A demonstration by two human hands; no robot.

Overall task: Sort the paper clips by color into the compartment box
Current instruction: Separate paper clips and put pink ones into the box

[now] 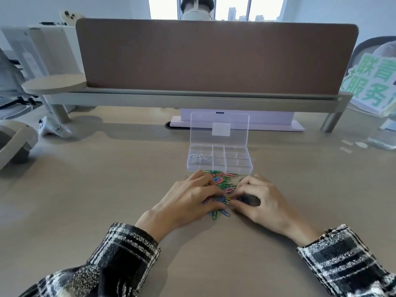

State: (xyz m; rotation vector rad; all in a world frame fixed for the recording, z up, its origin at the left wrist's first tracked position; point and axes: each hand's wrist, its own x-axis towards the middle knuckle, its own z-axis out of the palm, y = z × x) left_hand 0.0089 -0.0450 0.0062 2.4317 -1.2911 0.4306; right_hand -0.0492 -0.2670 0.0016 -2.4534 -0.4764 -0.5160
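The sorting is at an early stage. The box stands open on the desk, with its clear lid raised at the back. Only the far left compartment has something in it: a few pale clips, white or silver. The other compartments look empty, as far as the clear plastic lets me see.

The pile of coloured clips (green, blue, pink, yellow) lies on the desk just in front of the box, almost touching its front wall. Both hands are on this pile.

The left hand rests on the left part of the pile with loosely bent fingers. It presses or spreads the clips, and I see nothing held in it. The right hand has the thumb and forefinger brought together at a yellow clip. Whether this clip is really gripped I cannot tell, because it is too small and partly hidden.

So the step in hand is, I think, to pick one colour out of the tangled heap. The next move needs a fine pinch that frees one clip from its neighbours, because they hook into each other. Then comes a short carry forward, and the clip must go into a compartment that has no other colour.
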